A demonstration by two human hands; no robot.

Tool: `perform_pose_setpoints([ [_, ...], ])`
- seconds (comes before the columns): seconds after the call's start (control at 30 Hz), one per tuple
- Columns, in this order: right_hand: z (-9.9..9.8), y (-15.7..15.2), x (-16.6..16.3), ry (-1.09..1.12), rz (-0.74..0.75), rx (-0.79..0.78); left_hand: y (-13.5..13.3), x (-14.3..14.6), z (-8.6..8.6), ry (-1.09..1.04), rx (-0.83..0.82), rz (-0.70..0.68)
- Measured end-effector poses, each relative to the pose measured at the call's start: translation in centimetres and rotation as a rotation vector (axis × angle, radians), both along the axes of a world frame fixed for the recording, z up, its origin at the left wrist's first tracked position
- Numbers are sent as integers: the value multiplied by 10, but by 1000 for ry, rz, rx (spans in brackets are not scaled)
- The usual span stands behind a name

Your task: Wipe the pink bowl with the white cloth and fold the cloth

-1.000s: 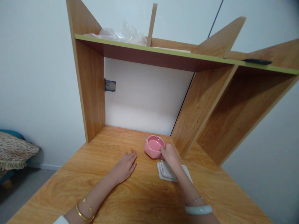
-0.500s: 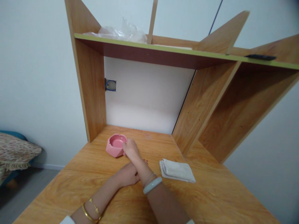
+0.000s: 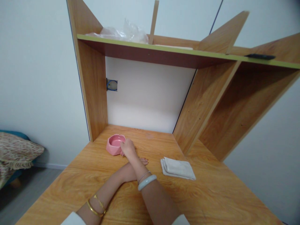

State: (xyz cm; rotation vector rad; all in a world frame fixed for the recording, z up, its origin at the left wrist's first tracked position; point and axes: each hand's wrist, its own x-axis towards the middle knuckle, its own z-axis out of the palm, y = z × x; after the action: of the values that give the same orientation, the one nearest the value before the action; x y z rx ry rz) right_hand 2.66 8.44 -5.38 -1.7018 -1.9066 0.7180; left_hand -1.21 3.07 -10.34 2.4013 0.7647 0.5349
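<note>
A pink faceted ashtray (image 3: 113, 149) stands upright on the wooden desktop. My right hand (image 3: 128, 148) grips its right rim, the thumb over the edge and the other fingers curled at its outer side. Crossing beneath my right forearm, my left hand (image 3: 131, 170) lies low on the desk with its fingertips stretched out to the right; the forearm hides part of it. A folded light-grey cloth (image 3: 178, 168) lies to the right of both hands, touched by neither.
Wooden side panels (image 3: 92, 90) and a shelf (image 3: 150, 47) frame the desktop (image 3: 211, 197). On the shelf are a clear plastic bag (image 3: 124, 32) and a flat black object (image 3: 260, 56). An open wall socket box (image 3: 112, 85) sits at the back left. A patterned cover (image 3: 17, 150) is at far left.
My right hand has shifted slightly left, still on the ashtray's rim. More of my left fingertips now show past the right forearm. The view has moved a little.
</note>
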Motion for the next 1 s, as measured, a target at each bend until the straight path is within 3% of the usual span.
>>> perform_pose_setpoints([
  [0.13, 14, -17, 26, -8, -24, 85, 0, 4, 4, -4, -7, 17],
  [0.27, 38, -58, 88, -119, 100, 245, 1, 8, 8, -24, 48, -22],
  [0.33, 44, -82, 123, -260, 47, 317, 1, 9, 8, 3, 71, 5],
  [0.43, 37, -111, 166, -538, -73, 315, -2, 9, 7, 66, 91, 44],
  [0.57, 6, -127, 198, -823, -137, 282, -10, 10, 10, 112, 142, 45],
  [0.67, -11, -128, 206, -912, -115, 257, -19, 13, 15, 122, 151, 13],
  [0.73, -12, -123, 206, -940, -103, 232, -24, 15, 17, 140, 137, -1],
  [0.87, 5, -103, 192, -938, -130, 208, -32, 17, 21, 186, 93, 12],
  [1.0, 24, -79, 142, -877, -83, 227, -35, 17, 18, 147, 97, -7],
])
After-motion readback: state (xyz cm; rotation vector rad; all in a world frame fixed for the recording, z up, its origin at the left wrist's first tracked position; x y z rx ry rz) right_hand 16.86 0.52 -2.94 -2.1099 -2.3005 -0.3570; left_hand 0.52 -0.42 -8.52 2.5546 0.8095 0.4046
